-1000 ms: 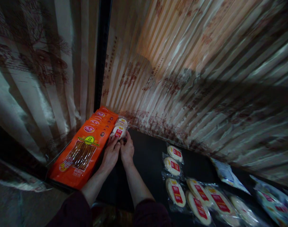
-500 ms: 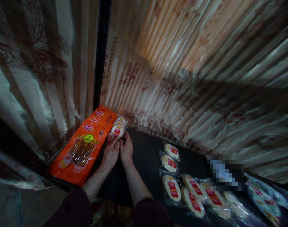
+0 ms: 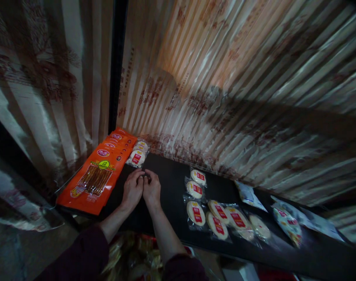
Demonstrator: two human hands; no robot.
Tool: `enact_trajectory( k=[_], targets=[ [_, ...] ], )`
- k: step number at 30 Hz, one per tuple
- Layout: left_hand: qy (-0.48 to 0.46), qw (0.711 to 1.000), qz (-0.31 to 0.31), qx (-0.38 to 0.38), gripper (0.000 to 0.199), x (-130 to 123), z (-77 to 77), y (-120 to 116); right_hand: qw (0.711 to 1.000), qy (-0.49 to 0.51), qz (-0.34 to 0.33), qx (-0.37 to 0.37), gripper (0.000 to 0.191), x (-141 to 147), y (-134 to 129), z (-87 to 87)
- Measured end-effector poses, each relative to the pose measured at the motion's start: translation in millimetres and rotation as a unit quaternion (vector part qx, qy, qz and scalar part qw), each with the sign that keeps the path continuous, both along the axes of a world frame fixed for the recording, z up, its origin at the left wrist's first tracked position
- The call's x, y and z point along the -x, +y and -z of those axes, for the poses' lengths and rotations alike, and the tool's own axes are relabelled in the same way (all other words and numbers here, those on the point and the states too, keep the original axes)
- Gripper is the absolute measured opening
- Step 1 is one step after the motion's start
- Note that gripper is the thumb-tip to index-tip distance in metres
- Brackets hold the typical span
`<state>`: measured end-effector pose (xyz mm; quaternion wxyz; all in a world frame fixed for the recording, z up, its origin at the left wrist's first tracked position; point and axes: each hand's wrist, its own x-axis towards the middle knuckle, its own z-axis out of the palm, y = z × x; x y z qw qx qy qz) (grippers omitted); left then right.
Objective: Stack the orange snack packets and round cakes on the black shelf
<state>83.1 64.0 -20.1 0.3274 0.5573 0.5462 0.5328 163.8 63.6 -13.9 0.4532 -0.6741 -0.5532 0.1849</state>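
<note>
Side by side above the black shelf (image 3: 172, 203) are my left hand (image 3: 133, 191) and my right hand (image 3: 152, 190), fingers curved and nearly touching at the tips. Nothing shows between them, though the palms are hidden. Just beyond the fingertips lies a short overlapping row of clear-wrapped round white cakes (image 3: 137, 156) with red labels. To its left, orange snack bags (image 3: 96, 177) overlap in a stack, close to my left hand. More wrapped round cakes (image 3: 196, 213) lie in a loose group to the right of my right hand.
White and blue packets (image 3: 250, 196) and a colourful bag (image 3: 287, 224) lie on the shelf's right part. Patterned pleated sheeting (image 3: 195, 97) hangs behind, with a dark upright post (image 3: 117, 70) at the corner. Below the shelf are shiny wrapped goods (image 3: 134, 257).
Both hands have drawn back from the small row of cakes, which now lies free of the fingers. The view has shifted, showing more of the shelf's right end.
</note>
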Motion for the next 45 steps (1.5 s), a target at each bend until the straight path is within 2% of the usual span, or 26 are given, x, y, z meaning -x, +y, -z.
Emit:
enact_trajectory(
  k=[4, 9, 13, 15, 18, 26, 29, 31, 34, 38, 45],
  targets=[
    [-0.008, 0.998, 0.050, -0.027, 0.028, -7.8, -5.8, -34.5, 1.000, 0.014, -0.001, -0.005, 0.029, -6.7, -35.1, -9.5],
    [0.020, 0.994, 0.106, -0.020, 0.027, -16.2, -17.7, -82.9, 1.000, 0.000, -0.011, 0.000, 0.033, -25.7, -90.8, -21.6],
    [0.044, 0.982, 0.183, -0.011, 0.029, -19.6, -16.6, -124.4, 0.999, -0.010, -0.041, 0.029, 0.031, -48.3, -139.2, -22.0],
    [0.068, 0.975, 0.210, 0.000, 0.031, -19.2, -11.7, -144.9, 0.998, -0.020, -0.044, 0.039, 0.029, -59.8, -164.3, -17.7],
    [0.138, 0.957, 0.255, 0.015, 0.031, -15.9, -5.8, -171.8, 0.998, -0.041, -0.011, 0.042, 0.027, -75.7, -202.5, -8.0],
    [0.283, 0.884, 0.371, -0.014, 0.035, -6.1, -8.8, -237.5, 0.995, -0.038, 0.071, 0.056, 0.031, -97.4, -291.8, 20.3],
    [0.357, 0.837, 0.415, -0.002, 0.058, -3.3, -1.6, -267.0, 0.994, -0.033, 0.077, 0.066, 0.033, -93.7, -318.4, 35.0],
    [0.405, 0.811, 0.422, 0.010, 0.071, -1.4, 7.3, -282.2, 0.995, -0.042, 0.065, 0.056, 0.033, -88.2, -333.1, 45.9],
    [0.452, 0.797, 0.401, -0.007, 0.073, 1.2, 23.4, -294.1, 0.996, -0.068, 0.058, 0.025, 0.031, -79.6, -348.3, 61.1],
    [0.475, 0.791, 0.380, -0.065, 0.062, 3.6, 39.3, -295.8, 0.995, -0.081, 0.058, 0.000, 0.032, -73.7, -355.4, 74.3],
    [0.475, 0.785, 0.385, -0.101, 0.055, 4.5, 39.6, -294.6, 0.997, -0.052, 0.058, -0.010, 0.034, -73.2, -358.4, 82.2]
  ],
)
